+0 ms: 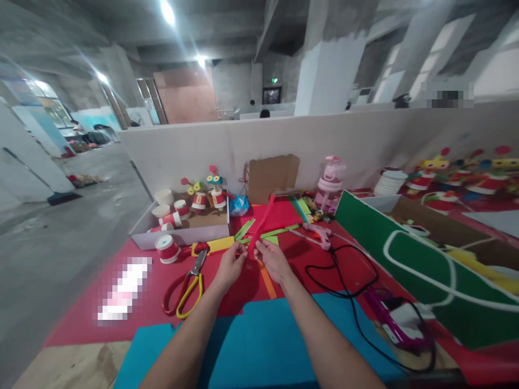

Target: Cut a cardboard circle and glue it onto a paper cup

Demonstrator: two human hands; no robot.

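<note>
A long red paper strip (265,222) rises away from me, its near end between my hands. My right hand (275,262) is closed on that near end with thumb and fingers. Beside it, my left hand (232,266) pinches at the strip's left edge; its fingertips are partly hidden. Under my right hand lies an orange paper strip (266,281). Scissors with one red and one yellow handle (190,289) rest left of my left hand. Green paper strips (279,232) and a yellow piece (219,246) lie just beyond my hands.
A shallow box (182,237) holds cups and cup figures; a red-and-white cup (167,248) stands before it. Right are a pink glue gun (319,236), a black cord (352,294), a purple power strip (399,321) and a green-sided box (405,259). Blue sheets (263,346) lie nearest me.
</note>
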